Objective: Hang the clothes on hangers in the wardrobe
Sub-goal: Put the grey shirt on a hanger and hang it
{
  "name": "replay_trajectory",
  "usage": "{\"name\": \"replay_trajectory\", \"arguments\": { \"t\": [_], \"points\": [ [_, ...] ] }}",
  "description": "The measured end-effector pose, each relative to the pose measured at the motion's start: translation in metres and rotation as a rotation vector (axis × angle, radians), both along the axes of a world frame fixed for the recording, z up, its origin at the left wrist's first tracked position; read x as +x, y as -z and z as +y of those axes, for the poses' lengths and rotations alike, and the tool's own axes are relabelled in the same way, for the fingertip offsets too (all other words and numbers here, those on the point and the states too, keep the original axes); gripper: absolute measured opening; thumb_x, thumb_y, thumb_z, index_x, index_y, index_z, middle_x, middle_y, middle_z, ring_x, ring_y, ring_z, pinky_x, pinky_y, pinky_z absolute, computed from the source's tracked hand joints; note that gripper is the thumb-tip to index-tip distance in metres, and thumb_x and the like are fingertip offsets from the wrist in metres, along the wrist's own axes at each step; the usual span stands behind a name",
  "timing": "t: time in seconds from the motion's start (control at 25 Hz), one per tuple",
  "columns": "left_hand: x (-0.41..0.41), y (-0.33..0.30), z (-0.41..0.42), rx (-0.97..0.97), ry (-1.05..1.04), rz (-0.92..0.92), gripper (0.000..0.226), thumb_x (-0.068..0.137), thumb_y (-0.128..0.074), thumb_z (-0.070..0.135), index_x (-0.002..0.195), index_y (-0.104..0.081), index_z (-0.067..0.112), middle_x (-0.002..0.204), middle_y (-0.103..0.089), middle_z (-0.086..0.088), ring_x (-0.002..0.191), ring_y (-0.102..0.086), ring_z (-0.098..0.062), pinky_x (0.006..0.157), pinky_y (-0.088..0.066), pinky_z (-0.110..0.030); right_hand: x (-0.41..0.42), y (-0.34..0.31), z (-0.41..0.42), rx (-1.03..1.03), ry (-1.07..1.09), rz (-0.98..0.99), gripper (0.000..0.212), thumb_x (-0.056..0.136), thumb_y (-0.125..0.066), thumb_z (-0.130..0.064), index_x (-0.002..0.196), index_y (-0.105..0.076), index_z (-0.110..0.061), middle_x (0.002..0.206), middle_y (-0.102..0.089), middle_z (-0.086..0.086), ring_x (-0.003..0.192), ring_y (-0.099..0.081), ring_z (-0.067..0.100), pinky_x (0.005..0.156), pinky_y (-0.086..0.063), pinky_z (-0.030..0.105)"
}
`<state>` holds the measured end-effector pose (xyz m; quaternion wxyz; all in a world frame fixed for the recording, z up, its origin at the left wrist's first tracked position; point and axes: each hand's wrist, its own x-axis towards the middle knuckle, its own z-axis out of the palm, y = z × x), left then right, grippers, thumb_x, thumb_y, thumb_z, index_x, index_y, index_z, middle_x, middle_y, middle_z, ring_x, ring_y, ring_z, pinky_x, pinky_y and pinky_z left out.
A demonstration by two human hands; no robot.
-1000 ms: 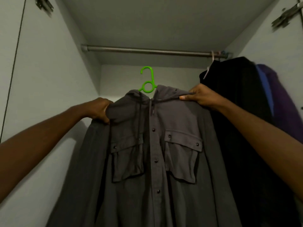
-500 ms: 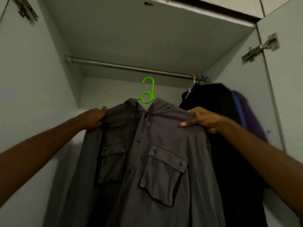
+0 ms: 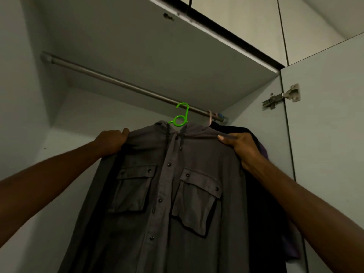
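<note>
A grey hooded shirt (image 3: 169, 194) with two chest pockets hangs on a green plastic hanger (image 3: 181, 116). My left hand (image 3: 111, 141) grips the shirt's left shoulder. My right hand (image 3: 239, 145) grips its right shoulder, thumb on the front. The hanger's hook is up at the metal rail (image 3: 118, 82), overlapping it near its right end; whether it rests on the rail I cannot tell. The hanger's arms are hidden inside the shirt.
A black garment (image 3: 262, 213) and a purple one (image 3: 291, 247) hang at the rail's right end, right behind my right hand. The open wardrobe door (image 3: 325, 154) with a hinge (image 3: 281, 96) stands at the right. The rail's left stretch carries nothing.
Both hands have lifted the shirt up and to the right, bringing the green hook from below the rail up to it beside the dark clothes. The view has tilted upward.
</note>
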<state>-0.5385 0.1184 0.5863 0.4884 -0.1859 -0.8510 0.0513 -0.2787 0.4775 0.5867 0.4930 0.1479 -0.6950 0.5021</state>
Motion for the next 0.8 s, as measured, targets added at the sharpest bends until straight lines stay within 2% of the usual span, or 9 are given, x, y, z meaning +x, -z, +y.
{"name": "replay_trajectory", "arguments": {
  "t": [0.12,0.24,0.32,0.4,0.52,0.6,0.72,0.8],
  "points": [
    [-0.012,-0.011,0.042,-0.052,-0.008,0.052,0.05,0.101,-0.051,0.028,0.141,-0.03,0.007,0.111,-0.064,-0.01,0.093,-0.065,-0.026,0.069,-0.042,-0.032,0.012,-0.012,0.011,-0.049,0.098,0.07,0.01,0.085,-0.081,-0.009,0.089,-0.077,-0.001,0.087,-0.078,0.014,0.079,-0.076,0.027,0.067,-0.061,0.03],
    [-0.028,-0.023,0.08,-0.02,0.035,0.088,0.047,0.102,-0.05,0.027,0.14,-0.035,0.005,0.114,-0.065,-0.01,0.097,-0.067,-0.026,0.071,-0.047,-0.033,0.019,-0.024,0.02,-0.034,0.209,0.125,0.008,0.084,-0.081,-0.007,0.087,-0.077,-0.001,0.086,-0.078,0.015,0.081,-0.076,0.03,0.074,-0.063,0.035],
    [-0.042,-0.034,0.102,0.015,0.053,0.123,0.045,0.102,-0.049,0.024,0.14,-0.037,0.003,0.115,-0.066,-0.01,0.098,-0.067,-0.027,0.073,-0.05,-0.034,0.021,-0.032,0.026,-0.068,0.249,0.119,0.015,0.082,-0.081,-0.005,0.089,-0.076,0.007,0.088,-0.077,0.021,0.085,-0.075,0.036,0.077,-0.063,0.039],
    [-0.053,-0.045,0.121,0.032,0.073,0.094,0.045,0.103,-0.049,0.022,0.141,-0.037,0.003,0.12,-0.065,-0.011,0.103,-0.067,-0.027,0.077,-0.051,-0.035,0.02,-0.041,0.028,-0.106,0.298,0.103,0.02,0.082,-0.081,-0.003,0.092,-0.074,0.012,0.091,-0.076,0.024,0.087,-0.074,0.038,0.078,-0.062,0.038],
    [-0.073,-0.052,0.149,0.078,0.124,0.037,0.041,0.103,-0.049,0.021,0.139,-0.041,0.004,0.124,-0.064,-0.011,0.108,-0.066,-0.029,0.085,-0.052,-0.038,0.014,-0.049,0.025,-0.034,0.418,0.099,0.013,0.084,-0.08,-0.007,0.091,-0.076,0.003,0.094,-0.076,0.019,0.088,-0.074,0.033,0.079,-0.061,0.036],
    [-0.089,-0.05,0.168,0.112,0.16,0.009,0.037,0.103,-0.049,0.02,0.136,-0.045,0.004,0.122,-0.065,-0.011,0.107,-0.067,-0.028,0.086,-0.053,-0.038,0.008,-0.055,0.022,0.02,0.485,0.107,0.009,0.085,-0.08,-0.009,0.091,-0.077,-0.003,0.092,-0.076,0.015,0.086,-0.074,0.03,0.078,-0.061,0.035],
    [-0.102,-0.055,0.19,0.156,0.243,-0.062,0.037,0.103,-0.05,0.018,0.137,-0.045,0.004,0.124,-0.063,-0.012,0.109,-0.065,-0.029,0.084,-0.049,-0.036,0.0,-0.064,0.021,0.073,0.588,0.113,0.015,0.086,-0.08,-0.012,0.097,-0.078,-0.002,0.092,-0.077,0.014,0.085,-0.075,0.028,0.079,-0.061,0.036],
    [-0.101,-0.062,0.2,0.145,0.263,-0.113,0.037,0.102,-0.051,0.019,0.137,-0.047,0.007,0.129,-0.061,-0.012,0.114,-0.063,-0.028,0.087,-0.047,-0.035,-0.003,-0.071,0.019,0.085,0.654,0.116,0.016,0.086,-0.08,-0.013,0.095,-0.078,0.0,0.09,-0.076,0.014,0.083,-0.074,0.027,0.074,-0.059,0.032]
  ]
}}
